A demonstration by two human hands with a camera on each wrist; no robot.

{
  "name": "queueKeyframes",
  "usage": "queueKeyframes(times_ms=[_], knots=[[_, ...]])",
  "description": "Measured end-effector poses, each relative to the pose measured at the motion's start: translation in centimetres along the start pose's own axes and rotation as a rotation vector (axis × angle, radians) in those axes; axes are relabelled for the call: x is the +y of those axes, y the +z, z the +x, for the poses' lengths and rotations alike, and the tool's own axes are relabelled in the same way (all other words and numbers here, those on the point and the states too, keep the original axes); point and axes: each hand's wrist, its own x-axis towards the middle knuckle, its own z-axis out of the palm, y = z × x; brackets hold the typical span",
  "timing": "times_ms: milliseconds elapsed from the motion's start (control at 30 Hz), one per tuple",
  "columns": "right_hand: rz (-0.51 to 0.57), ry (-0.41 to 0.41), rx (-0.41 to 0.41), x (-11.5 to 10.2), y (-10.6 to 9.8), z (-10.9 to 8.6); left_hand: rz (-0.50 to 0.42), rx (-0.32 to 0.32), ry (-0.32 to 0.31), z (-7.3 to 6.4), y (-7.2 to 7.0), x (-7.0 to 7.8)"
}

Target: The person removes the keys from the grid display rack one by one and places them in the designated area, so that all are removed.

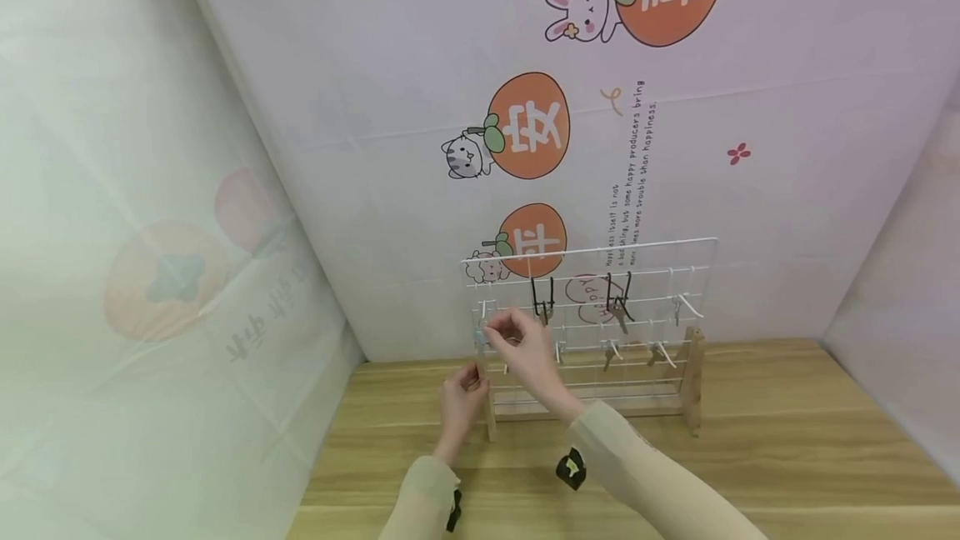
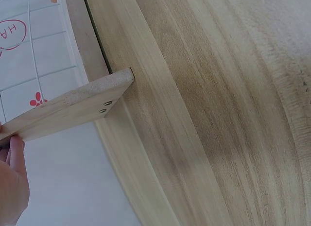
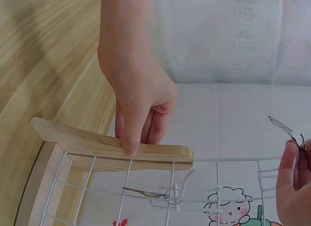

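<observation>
My right hand (image 1: 531,359) is raised at the left end of a white wire grid rack (image 1: 592,327), by its upper corner. In the right wrist view its thumb and finger pinch a silver key (image 3: 286,130), whose toothed blade points away from the fingers. Lower down, my left hand (image 1: 461,408) grips the rack's left wooden post (image 3: 109,144), thumb on one side and fingers on the other. Another key (image 3: 141,192) hangs by a ring from a white hook (image 3: 187,182) close to that post. The left wrist view shows only part of the left hand (image 2: 12,187).
Black hooks (image 1: 543,294) and white hooks (image 1: 686,307) stick out from the grid, several with keys (image 1: 621,319) on them. A right wooden post (image 1: 693,382) supports the other end. The rack stands on a wood-grain table (image 1: 772,423) before a printed cloth backdrop (image 1: 405,215).
</observation>
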Motion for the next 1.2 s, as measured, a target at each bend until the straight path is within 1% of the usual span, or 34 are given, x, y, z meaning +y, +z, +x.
queueKeyframes(times_ms=[133, 267, 433, 533, 667, 800, 933, 1033, 1200], knots=[[0.026, 0.021, -0.025, 0.1, -0.3, -0.6, -0.004, -0.005, 0.013, 0.0, 0.0, 0.0], [0.034, 0.061, -0.055, 0.6, -0.8, -1.6, -0.004, -0.012, 0.0, 0.1, 0.0, 0.2], [0.018, 0.12, -0.055, 1.6, -1.2, -3.0, 0.006, -0.016, -0.037, 0.1, 0.0, 0.4], [0.008, 0.16, -0.057, 2.3, -1.3, -3.9, -0.003, -0.03, -0.072, 0.1, 0.0, 0.6], [-0.011, 0.203, -0.082, 3.4, -1.4, -5.2, -0.022, -0.039, -0.099, 0.1, -0.1, 0.6], [-0.04, 0.218, -0.101, 4.5, -1.7, -6.5, -0.022, -0.048, -0.107, 0.2, -0.3, 0.6], [-0.032, 0.202, -0.124, 5.5, -2.0, -7.7, -0.018, -0.064, -0.108, 0.2, -0.5, 0.6], [-0.022, 0.209, -0.147, 6.3, -2.2, -8.4, -0.022, -0.064, -0.119, 0.1, -0.5, 0.6], [-0.024, 0.266, -0.181, 7.9, -2.5, -9.3, -0.011, -0.051, -0.131, 0.2, -0.5, 0.6]])
